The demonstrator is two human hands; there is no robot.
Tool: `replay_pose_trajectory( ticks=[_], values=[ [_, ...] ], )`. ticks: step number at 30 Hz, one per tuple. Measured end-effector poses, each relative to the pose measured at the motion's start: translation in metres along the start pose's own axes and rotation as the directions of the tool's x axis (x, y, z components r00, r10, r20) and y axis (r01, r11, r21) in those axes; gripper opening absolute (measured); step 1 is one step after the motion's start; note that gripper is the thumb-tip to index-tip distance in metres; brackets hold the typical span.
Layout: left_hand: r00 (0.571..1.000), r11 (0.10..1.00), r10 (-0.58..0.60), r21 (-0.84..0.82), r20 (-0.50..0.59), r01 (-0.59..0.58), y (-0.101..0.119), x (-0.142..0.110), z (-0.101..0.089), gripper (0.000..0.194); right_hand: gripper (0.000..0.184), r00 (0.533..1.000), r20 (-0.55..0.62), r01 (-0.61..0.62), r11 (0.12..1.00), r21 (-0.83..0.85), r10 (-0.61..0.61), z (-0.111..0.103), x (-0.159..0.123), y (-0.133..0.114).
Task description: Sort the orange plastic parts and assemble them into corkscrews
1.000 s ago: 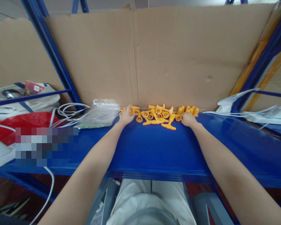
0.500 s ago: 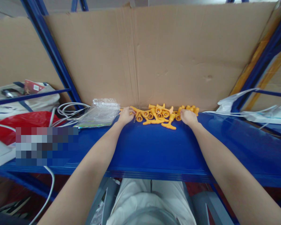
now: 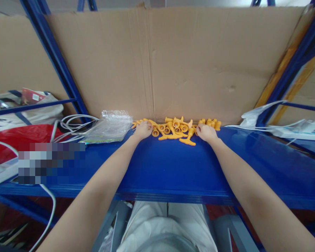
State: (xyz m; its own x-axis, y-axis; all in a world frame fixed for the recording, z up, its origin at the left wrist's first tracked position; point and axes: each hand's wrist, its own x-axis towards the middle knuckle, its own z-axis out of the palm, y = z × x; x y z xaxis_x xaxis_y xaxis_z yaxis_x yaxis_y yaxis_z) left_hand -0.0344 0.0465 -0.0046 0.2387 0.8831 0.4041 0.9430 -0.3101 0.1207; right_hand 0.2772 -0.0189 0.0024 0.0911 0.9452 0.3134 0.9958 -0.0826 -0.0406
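Note:
A loose pile of yellow T-shaped plastic pieces point(image 3: 176, 129) lies on the blue shelf, against the cardboard at the back. Several show round hollow ends facing me. At the pile's left end is my left hand point(image 3: 143, 131), its fingers curled down among the pieces; what lies under them is hidden. Thin yellow prongs stick out beyond that hand. My right hand point(image 3: 207, 132) is closed at the right side of the pile, its fingertips on a yellow piece that it partly covers. More yellow pieces point(image 3: 210, 123) stand in a cluster just behind the right hand.
A clear plastic-wrapped pack point(image 3: 109, 129) lies left of the pile, beside coiled white cables point(image 3: 76, 123) and a red bag point(image 3: 23, 140). To the right are a white power strip point(image 3: 299, 131) and white plastic film point(image 3: 258, 113). Blue uprights frame both sides; the shelf edge point(image 3: 173, 197) is before my lap.
My right hand has moved left, over the round end of a yellow piece that showed before. My left hand has shifted slightly right against the pile. The view has turned a little.

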Motion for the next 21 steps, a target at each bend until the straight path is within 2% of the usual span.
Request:
replay_pose_trajectory(
  ticks=[2,7,9,12,15,18,21],
  values=[
    [1.000,0.999,-0.012,-0.032,0.016,0.012,0.008,0.005,-0.003,0.031,0.047,1.000,0.006,-0.001,1.000,-0.006,0.002,0.000,0.000,0.000],
    [0.969,0.993,0.038,-0.116,0.245,-0.009,0.022,0.014,-0.007,0.031,0.047,1.000,0.007,0.007,1.000,-0.007,-0.007,0.002,0.002,0.000],
    [0.953,0.990,0.071,-0.139,0.294,-0.031,0.022,0.016,-0.007,0.032,0.047,1.000,0.003,0.013,1.000,0.000,-0.013,0.002,0.002,0.001],
    [0.957,0.980,0.119,-0.188,0.266,-0.069,0.017,0.018,-0.007,0.030,0.047,1.000,-0.002,0.013,1.000,0.011,-0.013,0.002,0.002,0.000],
    [0.961,0.953,0.149,-0.292,0.234,-0.076,0.013,0.018,-0.007,0.019,0.047,1.000,0.000,0.007,1.000,0.013,-0.007,0.002,0.002,0.000],
    [0.972,0.891,0.080,-0.453,0.221,0.030,0.011,0.017,-0.009,0.008,0.047,1.000,-0.002,-0.003,1.000,0.010,0.003,0.002,0.002,0.001],
    [0.983,0.776,-0.044,-0.613,0.177,0.145,0.012,0.017,-0.015,0.013,0.047,1.000,0.002,-0.001,1.000,0.006,0.001,0.002,0.002,0.001]
  ],
)
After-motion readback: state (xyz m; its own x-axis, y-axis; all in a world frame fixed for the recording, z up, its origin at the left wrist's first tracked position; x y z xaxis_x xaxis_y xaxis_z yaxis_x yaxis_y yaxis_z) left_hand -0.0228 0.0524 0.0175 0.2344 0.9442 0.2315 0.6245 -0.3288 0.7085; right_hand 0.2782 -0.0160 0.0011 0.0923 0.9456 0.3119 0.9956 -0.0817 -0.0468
